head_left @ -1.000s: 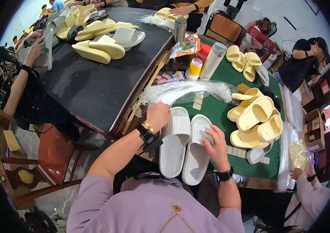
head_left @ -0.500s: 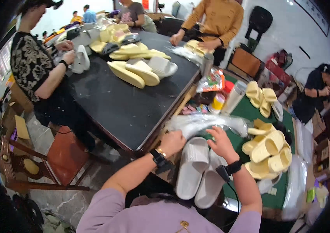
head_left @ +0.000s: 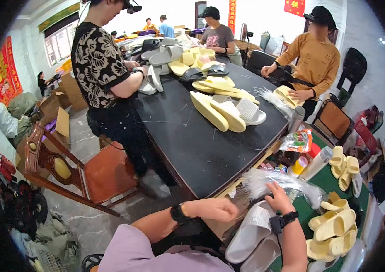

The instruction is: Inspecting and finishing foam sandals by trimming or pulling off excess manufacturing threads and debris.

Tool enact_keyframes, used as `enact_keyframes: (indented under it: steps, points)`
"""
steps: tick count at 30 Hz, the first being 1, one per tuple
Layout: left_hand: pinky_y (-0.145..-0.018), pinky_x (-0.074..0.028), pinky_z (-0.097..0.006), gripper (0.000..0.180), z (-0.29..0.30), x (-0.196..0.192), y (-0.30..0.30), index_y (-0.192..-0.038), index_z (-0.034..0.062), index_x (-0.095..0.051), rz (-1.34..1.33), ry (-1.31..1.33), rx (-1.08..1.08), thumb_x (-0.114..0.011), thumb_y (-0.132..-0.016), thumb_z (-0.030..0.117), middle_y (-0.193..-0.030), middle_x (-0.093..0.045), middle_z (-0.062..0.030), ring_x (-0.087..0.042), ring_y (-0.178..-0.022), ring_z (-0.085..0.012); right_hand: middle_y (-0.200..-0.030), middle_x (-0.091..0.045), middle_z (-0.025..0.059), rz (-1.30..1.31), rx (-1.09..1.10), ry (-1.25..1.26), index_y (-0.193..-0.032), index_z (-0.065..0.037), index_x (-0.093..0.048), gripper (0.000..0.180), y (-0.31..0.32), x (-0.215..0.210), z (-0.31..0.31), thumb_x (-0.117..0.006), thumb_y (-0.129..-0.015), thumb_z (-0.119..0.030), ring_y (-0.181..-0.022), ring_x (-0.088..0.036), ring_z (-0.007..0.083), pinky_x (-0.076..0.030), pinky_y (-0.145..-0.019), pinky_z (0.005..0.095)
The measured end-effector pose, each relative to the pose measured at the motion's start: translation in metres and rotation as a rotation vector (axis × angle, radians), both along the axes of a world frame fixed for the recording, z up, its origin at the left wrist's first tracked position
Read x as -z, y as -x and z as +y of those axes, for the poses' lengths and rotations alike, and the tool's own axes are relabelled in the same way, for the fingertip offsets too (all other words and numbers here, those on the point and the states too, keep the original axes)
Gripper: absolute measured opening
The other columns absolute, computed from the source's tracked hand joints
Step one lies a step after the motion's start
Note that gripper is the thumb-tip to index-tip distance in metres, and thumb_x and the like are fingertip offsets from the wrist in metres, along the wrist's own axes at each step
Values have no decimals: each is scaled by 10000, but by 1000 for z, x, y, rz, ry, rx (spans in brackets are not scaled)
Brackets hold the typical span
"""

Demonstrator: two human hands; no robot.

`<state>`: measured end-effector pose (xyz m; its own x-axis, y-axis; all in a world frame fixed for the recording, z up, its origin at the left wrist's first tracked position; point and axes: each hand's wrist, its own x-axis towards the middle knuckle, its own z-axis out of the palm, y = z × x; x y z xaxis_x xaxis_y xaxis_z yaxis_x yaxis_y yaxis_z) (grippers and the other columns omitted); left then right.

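Note:
In front of me a pair of pale grey slippers, a left slipper point(head_left: 249, 233) and a right slipper point(head_left: 262, 255), lies side by side with toes pointing away. My left hand point(head_left: 217, 209) is closed just left of them; what its fingers hold, if anything, cannot be made out. Over the far end of the right slipper hovers my right hand point(head_left: 280, 199), its fingers stretched out. Beyond it spreads a bundle of thin clear-white plastic strands point(head_left: 265, 180), partly in a clear bag.
Several cream slippers point(head_left: 335, 226) are heaped at my right on a green tabletop point(head_left: 302, 206). A grey bottle point(head_left: 318, 162) stands behind. More slippers point(head_left: 217, 113) cover the black table point(head_left: 188, 154). People work around it; a wooden chair point(head_left: 108, 165) stands left.
The view has swung left and upward, shifting the scene rightward and down. My left hand has drawn away from the strands, left of the slippers. My right hand stays near the slippers' far end.

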<state>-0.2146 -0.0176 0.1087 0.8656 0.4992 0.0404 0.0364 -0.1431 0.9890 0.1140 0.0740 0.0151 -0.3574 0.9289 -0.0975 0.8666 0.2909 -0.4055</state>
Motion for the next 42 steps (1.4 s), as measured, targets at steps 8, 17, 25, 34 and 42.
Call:
enact_keyframes:
  steps: [8,17,25,34,42]
  points:
    - [-499,-249,-284,230,-49,-11,76,-612,29,-445,-614,207,23,-587,-775,109,-594,-364,30,-324,-535,-121,-1506,-306,252,87,13,-35,-1389,-109,-471,641,-10,13,-1,-689,-799,-229,-1368,-332,413,-316,-1122,423]
    - [-550,-313,-245,172,-51,-30,38,-696,36,-490,59,177,-264,-566,-830,112,-649,-405,55,-370,-626,-56,-919,-647,80,585,208,-47,-1237,-31,-587,359,-8,-53,-66,-583,-892,-130,-773,-608,192,-489,-694,309]
    - [-533,-349,-231,157,-34,-14,-47,-752,18,-535,73,181,-192,-572,-873,110,-665,-459,66,-409,-628,-33,-693,-485,-57,1016,192,741,-1224,-62,-589,303,26,-92,-201,-502,-1005,-251,-610,-467,35,-385,-546,199]
    - [-547,-406,-273,140,-33,19,-56,-979,5,-609,256,-519,-669,-636,-855,66,-771,-532,-57,-485,-621,-106,-626,-450,-83,1281,464,393,-947,-29,-625,200,-43,-92,-257,-513,-990,-188,-539,-370,16,-288,-483,202]
    - [-586,-449,-303,531,-63,5,-91,-1300,64,-543,125,-651,-544,-713,-797,58,-778,-513,-68,-506,-629,-184,-694,-606,131,459,249,-104,-877,-55,-606,117,-4,-91,-243,-602,-917,-165,-620,-624,311,-473,-534,365]
